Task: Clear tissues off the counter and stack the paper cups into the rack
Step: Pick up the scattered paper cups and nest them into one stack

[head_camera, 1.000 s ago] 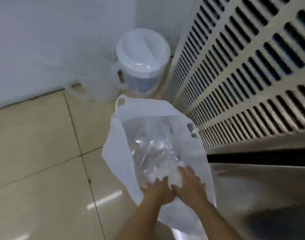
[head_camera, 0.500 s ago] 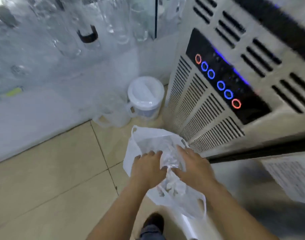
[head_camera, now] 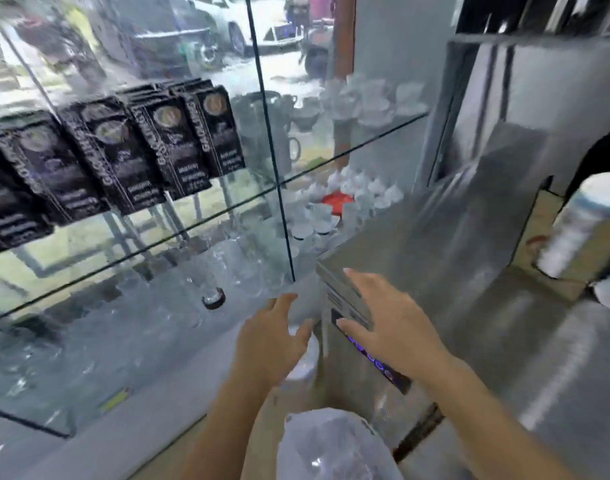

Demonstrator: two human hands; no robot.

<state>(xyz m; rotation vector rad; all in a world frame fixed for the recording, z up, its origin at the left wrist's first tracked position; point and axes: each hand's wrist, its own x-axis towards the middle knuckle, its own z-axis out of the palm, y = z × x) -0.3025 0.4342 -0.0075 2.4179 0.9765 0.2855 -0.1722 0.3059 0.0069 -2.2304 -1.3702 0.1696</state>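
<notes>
Head view, only one given, motion-blurred. Left hand (head_camera: 269, 344) and right hand (head_camera: 390, 327) both raised mid-frame, fingers spread apart, nothing held in either. They sit near each other but not touching, in front of a stainless steel appliance with a dark panel of blue-lit buttons (head_camera: 376, 362).

Below the hands, a white translucent plastic bag (head_camera: 331, 448) with crumpled clear and whitish contents at bottom edge; whether those are the tissues I cannot tell for sure, but it looks like waste. Judgement: tissue-clearing part likely done or nearly so, since both hands are free above the bag.

Paper cups: a sleeved stack of white paper cups (head_camera: 573, 230) lying tilted at far right beside a brown cardboard box (head_camera: 546, 209), well apart from both hands. No rack identifiable, too blurred. Cup stacking not yet started, as far as shown.

Background: glass shelf (head_camera: 158, 244) carrying black coffee bags with round emblems (head_camera: 130, 154), clear glassware beneath. Counter surface mostly hidden; leftover tissues cannot be confirmed.
</notes>
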